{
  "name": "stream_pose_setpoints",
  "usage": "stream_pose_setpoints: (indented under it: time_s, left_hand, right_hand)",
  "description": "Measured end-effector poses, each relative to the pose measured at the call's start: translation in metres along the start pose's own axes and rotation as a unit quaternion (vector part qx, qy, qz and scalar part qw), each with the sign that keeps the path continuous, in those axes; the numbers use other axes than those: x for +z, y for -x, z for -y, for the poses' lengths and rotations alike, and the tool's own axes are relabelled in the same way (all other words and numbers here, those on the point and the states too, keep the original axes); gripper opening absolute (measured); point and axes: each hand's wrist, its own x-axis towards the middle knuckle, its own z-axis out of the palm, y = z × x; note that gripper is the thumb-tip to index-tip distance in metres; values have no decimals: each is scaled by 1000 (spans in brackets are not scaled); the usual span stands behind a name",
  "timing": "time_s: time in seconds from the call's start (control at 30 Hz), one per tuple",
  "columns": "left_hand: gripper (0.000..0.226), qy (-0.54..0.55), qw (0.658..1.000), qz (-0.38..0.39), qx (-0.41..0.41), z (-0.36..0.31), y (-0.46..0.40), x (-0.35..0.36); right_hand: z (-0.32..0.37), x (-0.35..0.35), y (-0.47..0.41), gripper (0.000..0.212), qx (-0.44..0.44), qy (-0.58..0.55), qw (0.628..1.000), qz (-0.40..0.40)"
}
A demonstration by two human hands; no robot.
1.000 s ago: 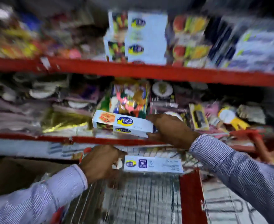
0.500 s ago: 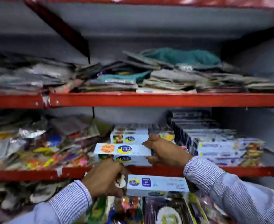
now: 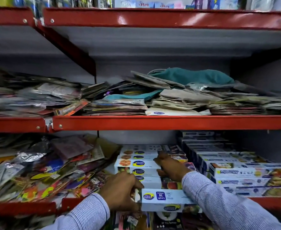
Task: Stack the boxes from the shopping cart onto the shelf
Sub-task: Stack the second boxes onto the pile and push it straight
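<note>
My right hand [image 3: 171,168] grips the right part of two long white boxes [image 3: 136,166] and holds them against the stack of matching boxes [image 3: 139,152] on the lower red shelf [image 3: 269,202]. My left hand [image 3: 121,190] is shut on the left end of another long white box [image 3: 163,199], which hangs at the shelf's front edge, below the right hand. The shopping cart is out of view.
Loose colourful packets [image 3: 41,170] are piled left of the box stack. More long boxes [image 3: 246,175] are stacked to the right. The middle shelf [image 3: 153,122] carries flat packets and a teal cloth [image 3: 191,77]. Packets hang below the lower shelf.
The view has tilted upward from the cart to the shelves. My right hand has pushed its two boxes farther in onto the stack, and my left hand has lifted its box to shelf height.
</note>
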Motion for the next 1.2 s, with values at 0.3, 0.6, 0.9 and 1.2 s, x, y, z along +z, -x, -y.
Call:
stream_pose_setpoints:
  time_s: [0.3, 0.6, 0.9, 1.2]
  left_hand:
    - [62, 28, 999, -12, -12, 8, -11, 6]
    - [56, 36, 998, -49, 1, 18, -59, 0]
    - [58, 14, 992, -125, -2, 22, -91, 33]
    - [48, 27, 985, -170, 1, 33, -86, 54]
  right_hand:
    - [-3, -2, -1, 35, -43, 28, 997, -59]
    - [-20, -21, 11, 33, 30, -107, 990, -83]
    - [-14, -18, 64, 54, 21, -40, 998, -42]
    - [-12, 2, 67, 51, 53, -37, 994, -90]
